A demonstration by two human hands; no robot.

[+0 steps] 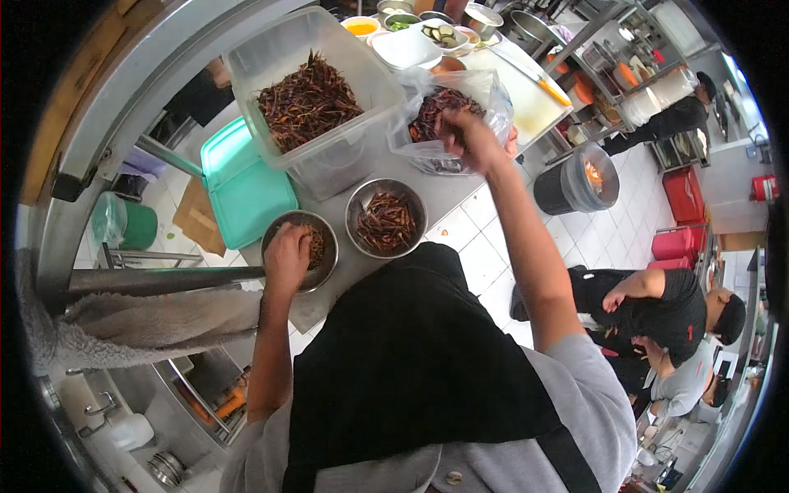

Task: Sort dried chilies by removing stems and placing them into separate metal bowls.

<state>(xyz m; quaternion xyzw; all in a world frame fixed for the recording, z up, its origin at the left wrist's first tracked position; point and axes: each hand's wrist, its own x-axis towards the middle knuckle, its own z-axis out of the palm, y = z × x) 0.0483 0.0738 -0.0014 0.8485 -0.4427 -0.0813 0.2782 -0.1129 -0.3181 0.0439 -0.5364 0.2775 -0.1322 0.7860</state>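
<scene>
My left hand (286,259) reaches into a steel bowl (333,262) on the left that holds small brown bits (315,246); its fingertips are partly hidden. Just right of it, a second steel bowl (424,215) contains long dried red chillies (387,222). My right hand (468,138), blurred, is over a clear plastic bag (496,101) of dark dried chillies (441,111). Its fingers are curled, and whether they grip anything is unclear. Behind the bowls stands a large clear plastic tub (339,148) with a heap of dried chillies (308,101).
A turquoise lid (246,185) leans left of the tub. A knife with a yellow handle (553,92) lies on a white cutting board (530,114) near dishes of cut vegetables (441,34). A lined bin (576,179) stands on the floor; co-workers (672,308) are at right.
</scene>
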